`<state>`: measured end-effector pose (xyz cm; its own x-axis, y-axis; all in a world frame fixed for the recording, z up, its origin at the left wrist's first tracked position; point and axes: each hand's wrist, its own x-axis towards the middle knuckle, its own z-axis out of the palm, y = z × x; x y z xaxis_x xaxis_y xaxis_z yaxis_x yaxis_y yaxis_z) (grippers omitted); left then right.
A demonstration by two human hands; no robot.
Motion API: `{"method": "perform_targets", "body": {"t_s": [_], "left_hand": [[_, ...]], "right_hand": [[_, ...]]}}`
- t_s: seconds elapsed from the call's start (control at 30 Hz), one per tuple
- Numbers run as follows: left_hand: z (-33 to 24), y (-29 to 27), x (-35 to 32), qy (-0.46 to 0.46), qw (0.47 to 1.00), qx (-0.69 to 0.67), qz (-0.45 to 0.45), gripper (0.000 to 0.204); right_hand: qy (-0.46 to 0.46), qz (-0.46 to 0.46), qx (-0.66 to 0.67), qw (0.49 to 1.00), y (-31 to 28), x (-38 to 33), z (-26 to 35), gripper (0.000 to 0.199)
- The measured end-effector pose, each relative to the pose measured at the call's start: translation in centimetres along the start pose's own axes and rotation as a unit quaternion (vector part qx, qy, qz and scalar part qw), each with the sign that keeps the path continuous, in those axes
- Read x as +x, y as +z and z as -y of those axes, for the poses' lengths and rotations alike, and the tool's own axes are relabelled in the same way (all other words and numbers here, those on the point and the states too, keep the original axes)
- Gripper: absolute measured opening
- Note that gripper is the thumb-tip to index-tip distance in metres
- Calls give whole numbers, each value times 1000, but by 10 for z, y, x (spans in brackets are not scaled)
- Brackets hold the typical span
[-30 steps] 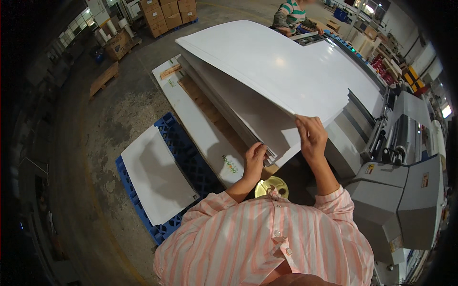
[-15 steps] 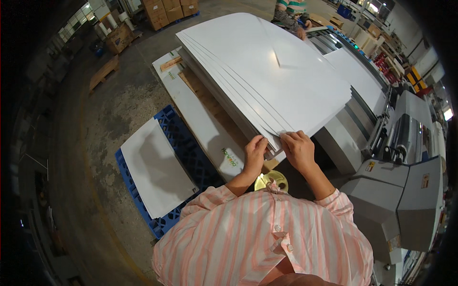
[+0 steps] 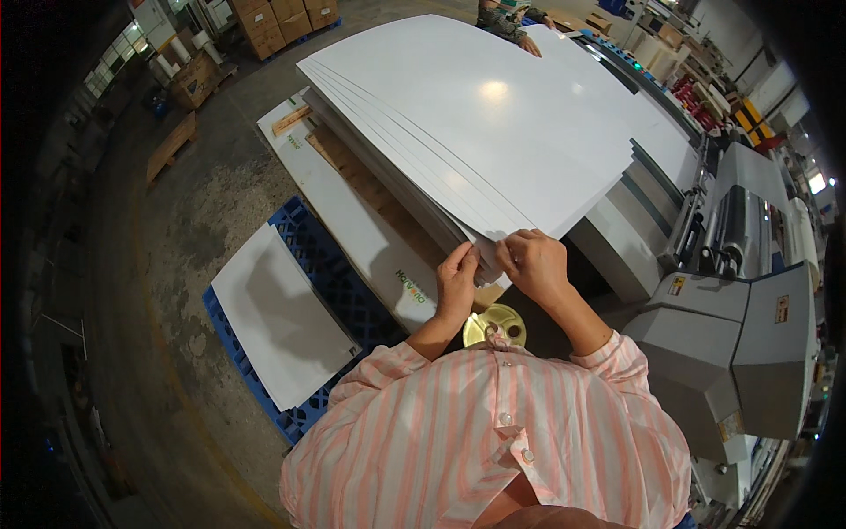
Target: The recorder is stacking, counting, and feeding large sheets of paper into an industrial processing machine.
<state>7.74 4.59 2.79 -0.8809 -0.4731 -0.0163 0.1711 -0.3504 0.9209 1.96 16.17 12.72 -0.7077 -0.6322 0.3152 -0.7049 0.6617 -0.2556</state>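
A tall stack of large, glossy white sheets [image 3: 423, 97] spreads out in front of me, with several upper sheets fanned along the left edge. At its near corner my left hand [image 3: 457, 280] is closed, thumb and fingers pinching the sheet edges. Just to the right, my right hand [image 3: 536, 266] is closed on the top sheet's corner, which bends up slightly. How many sheets sit between my fingers is hidden. Across the stack, a co-worker's hand [image 3: 530, 46] reaches to the far edge of the sheets.
A grey machine [image 3: 718, 357] with rollers [image 3: 745, 234] stands on the right. On the left, a blue plastic pallet [image 3: 286, 216] carries a smaller pile of white sheets [image 3: 273, 309]. A yellow round object [image 3: 495, 319] is near my waist. Cardboard boxes [image 3: 280, 19] stand at the back.
My right hand's fingers have curled more tightly at the top sheet's corner. The co-worker's hand and sleeve have shifted along the far edge. The whole view has turned slightly.
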Motion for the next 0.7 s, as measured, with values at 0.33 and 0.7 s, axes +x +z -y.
{"method": "perform_targets", "body": {"t_s": [0.33,0.7], "left_hand": [[-17,4,-9,88,978,180,65,17],[-6,3,-10,114,990,65,53,9]], "right_hand": [[-129,-85,124,980,0,5,-27,28],[-63,-159,286,943,-3,12,-19,21]]}}
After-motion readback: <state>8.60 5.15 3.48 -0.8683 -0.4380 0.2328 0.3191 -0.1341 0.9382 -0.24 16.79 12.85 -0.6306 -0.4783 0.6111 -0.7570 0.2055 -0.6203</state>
